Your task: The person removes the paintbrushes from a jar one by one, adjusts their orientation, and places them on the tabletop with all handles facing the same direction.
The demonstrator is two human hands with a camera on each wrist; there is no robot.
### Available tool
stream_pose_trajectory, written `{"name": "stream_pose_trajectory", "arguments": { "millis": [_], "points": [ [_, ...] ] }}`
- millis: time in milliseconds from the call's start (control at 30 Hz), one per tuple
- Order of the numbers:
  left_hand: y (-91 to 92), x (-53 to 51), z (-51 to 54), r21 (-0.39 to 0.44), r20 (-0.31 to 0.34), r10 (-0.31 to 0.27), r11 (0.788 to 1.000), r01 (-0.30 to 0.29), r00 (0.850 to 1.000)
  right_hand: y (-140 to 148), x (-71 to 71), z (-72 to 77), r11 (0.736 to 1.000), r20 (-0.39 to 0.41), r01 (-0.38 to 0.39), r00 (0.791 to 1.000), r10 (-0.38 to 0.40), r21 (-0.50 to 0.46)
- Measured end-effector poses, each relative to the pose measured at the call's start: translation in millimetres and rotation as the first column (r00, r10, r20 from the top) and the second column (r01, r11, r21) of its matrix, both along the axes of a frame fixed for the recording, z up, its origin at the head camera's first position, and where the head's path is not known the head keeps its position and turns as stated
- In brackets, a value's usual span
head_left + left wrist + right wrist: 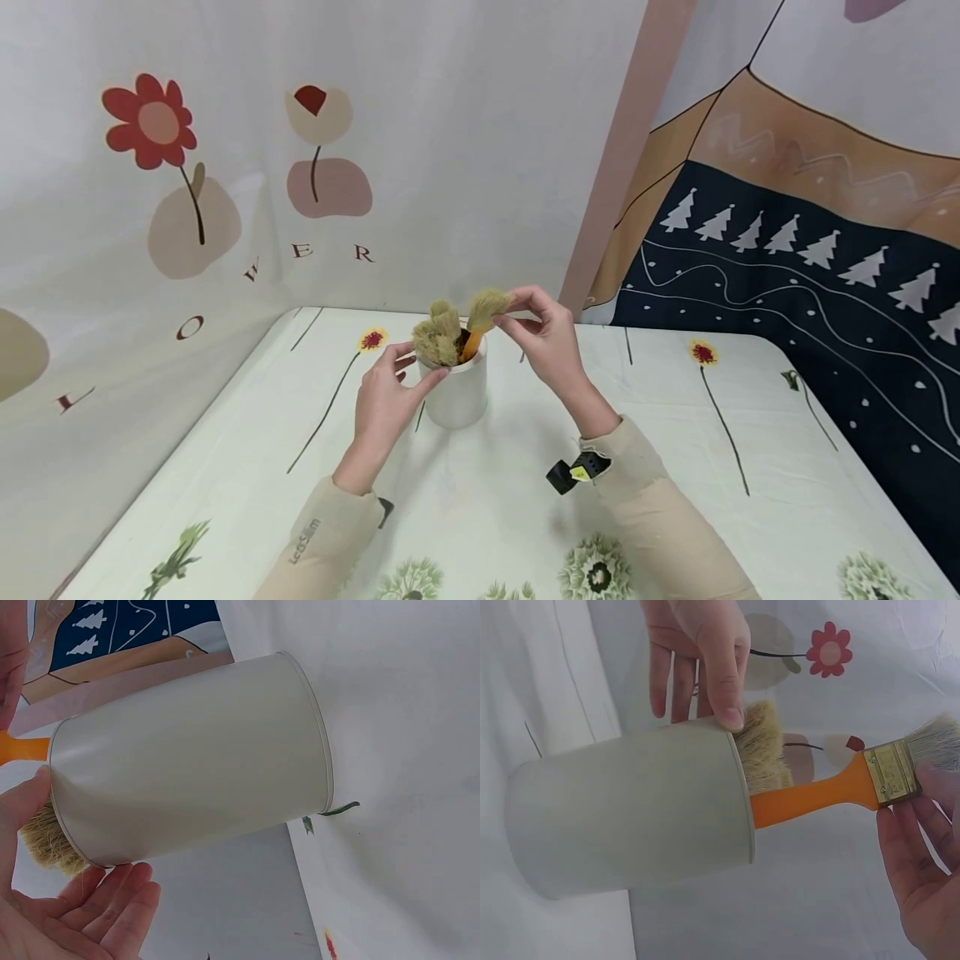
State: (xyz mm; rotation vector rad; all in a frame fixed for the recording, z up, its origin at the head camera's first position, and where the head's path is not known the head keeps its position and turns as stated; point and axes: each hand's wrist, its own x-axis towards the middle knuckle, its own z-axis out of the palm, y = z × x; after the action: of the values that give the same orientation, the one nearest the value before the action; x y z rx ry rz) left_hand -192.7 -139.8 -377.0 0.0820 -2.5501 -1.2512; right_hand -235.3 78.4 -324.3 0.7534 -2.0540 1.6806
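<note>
A white cylindrical container (456, 402) stands upright on the table. My left hand (384, 402) grips it at the rim, the thumb on the near edge and the fingers round the left side. Between the thumb and fingers of my right hand (550, 342) is a paintbrush (817, 796), pinched at its metal band and bristles. This brush has a flat orange handle, whose lower end is hidden inside the container. Other pale bristle heads (437, 335) stick up from the container's left side; how many cannot be told.
A white tablecloth (495, 500) printed with flowers covers the table. Behind it hangs a pale curtain (465, 167) with flower prints and letters. To the right is a dark cloth (810, 275) with white trees. A black device (579, 472) is strapped at the right wrist.
</note>
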Motion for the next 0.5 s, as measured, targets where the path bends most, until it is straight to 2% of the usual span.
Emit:
{"name": "stream_pose_trajectory", "arguments": {
  "millis": [500],
  "points": [
    [0.0,0.2,0.4,-0.013,-0.009,0.005,1.000,-0.005,1.000,8,2.7,12.4,0.996,-0.025,0.010,1.000,-0.012,-0.085]
  ]
}}
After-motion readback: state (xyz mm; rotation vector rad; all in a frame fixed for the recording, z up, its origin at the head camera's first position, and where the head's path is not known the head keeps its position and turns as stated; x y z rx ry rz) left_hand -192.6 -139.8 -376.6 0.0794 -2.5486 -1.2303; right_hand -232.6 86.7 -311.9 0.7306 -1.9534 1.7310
